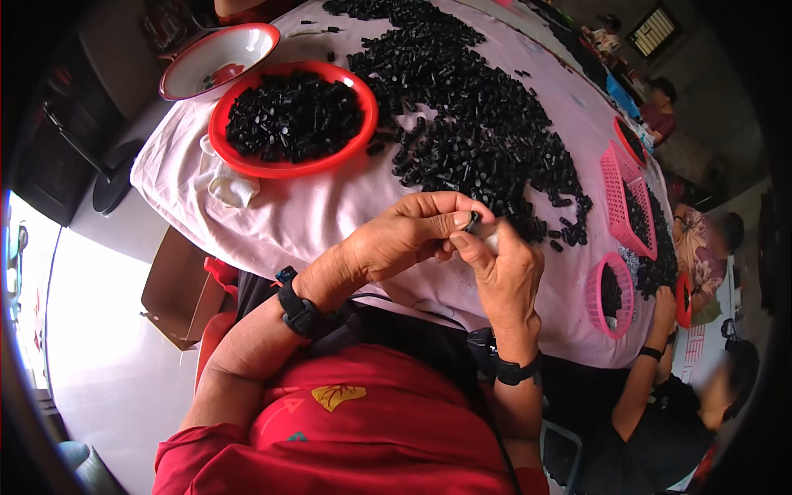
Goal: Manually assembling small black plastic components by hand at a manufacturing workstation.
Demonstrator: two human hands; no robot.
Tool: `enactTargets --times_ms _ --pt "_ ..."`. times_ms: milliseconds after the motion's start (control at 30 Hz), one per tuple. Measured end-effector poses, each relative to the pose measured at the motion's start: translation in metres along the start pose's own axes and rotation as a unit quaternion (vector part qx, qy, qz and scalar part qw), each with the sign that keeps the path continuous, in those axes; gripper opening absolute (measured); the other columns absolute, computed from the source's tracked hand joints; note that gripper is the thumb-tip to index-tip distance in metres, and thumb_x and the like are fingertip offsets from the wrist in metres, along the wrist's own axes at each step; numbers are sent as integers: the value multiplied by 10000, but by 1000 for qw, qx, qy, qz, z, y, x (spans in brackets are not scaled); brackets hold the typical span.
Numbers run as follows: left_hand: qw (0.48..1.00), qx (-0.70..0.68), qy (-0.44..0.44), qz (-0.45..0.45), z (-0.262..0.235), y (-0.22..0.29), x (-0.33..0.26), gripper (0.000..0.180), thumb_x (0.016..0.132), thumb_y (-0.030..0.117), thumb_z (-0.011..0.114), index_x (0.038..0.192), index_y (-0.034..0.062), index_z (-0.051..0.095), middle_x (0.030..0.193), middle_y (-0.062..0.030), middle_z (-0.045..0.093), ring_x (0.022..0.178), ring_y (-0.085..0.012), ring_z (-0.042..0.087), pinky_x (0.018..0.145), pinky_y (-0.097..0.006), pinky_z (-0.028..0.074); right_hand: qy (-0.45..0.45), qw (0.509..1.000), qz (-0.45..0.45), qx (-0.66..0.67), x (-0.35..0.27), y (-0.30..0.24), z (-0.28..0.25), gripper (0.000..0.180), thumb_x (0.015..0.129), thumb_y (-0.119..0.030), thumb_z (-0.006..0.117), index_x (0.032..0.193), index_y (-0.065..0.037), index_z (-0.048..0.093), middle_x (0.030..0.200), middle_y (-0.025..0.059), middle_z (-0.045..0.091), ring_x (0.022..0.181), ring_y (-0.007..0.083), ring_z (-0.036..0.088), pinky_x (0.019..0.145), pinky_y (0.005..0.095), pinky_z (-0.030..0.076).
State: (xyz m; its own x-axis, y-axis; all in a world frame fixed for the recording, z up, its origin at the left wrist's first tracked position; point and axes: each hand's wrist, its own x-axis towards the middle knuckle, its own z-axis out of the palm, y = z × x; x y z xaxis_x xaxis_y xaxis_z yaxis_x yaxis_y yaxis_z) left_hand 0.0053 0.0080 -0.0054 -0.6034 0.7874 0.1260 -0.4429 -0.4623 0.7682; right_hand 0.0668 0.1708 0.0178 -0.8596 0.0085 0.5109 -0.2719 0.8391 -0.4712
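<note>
At the counter's [307, 235] far left corner sits an enamel bowl [183, 70], white with a red rim. On the floor left of the counter are a cardboard box [171, 289] and a round black stand [115, 183]. A square pink basket [611, 183] and a round pink basket [596, 304] stand along its right side; beyond them are a person in black [660, 437] and a barred window [654, 33].

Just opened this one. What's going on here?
The person's left hand pinches a small dark piece, with the right hand close against it; whether that grips too is unclear. Beyond them, a large heap of black pieces covers much of a pink cloth. A red basin at left holds more. A co-worker in black is at right.
</note>
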Motion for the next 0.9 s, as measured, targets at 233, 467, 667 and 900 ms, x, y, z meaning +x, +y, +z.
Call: enactTargets --times_ms 233,467,667,900 --pt "1000 -10 9 -3 -3 1 0 291 960 271 575 1171 72 601 909 53 586 740 -31 475 666 -205 380 21 999 -7 36 -1 1 3 492 792 -529 695 745 -51 588 633 108 637 562 284 642 479 358 478" --pt "1000 -17 22 -9 -3 1 1 295 956 270 581 1171 69 600 892 56 579 745 -35 479 662 -200 376 7 999 -8 43 1 0 5 437 815 -470 705 748 -56 580 629 94 637 548 267 641 482 346 478" --pt "998 -62 18 -23 0 5 -1 308 943 231 602 1199 65 555 904 29 575 742 -56 497 634 -205 376 27 982 17 185 1 -14 -14 215 885 -217 687 940 -26 604 676 41 652 560 104 600 496 254 452" --pt "995 -96 9 -41 0 9 -5 256 936 197 613 1144 62 549 900 5 575 732 -79 528 621 -222 405 -21 956 16 293 0 -12 -8 140 922 -94 613 1037 -15 596 759 9 663 594 7 505 520 183 403"
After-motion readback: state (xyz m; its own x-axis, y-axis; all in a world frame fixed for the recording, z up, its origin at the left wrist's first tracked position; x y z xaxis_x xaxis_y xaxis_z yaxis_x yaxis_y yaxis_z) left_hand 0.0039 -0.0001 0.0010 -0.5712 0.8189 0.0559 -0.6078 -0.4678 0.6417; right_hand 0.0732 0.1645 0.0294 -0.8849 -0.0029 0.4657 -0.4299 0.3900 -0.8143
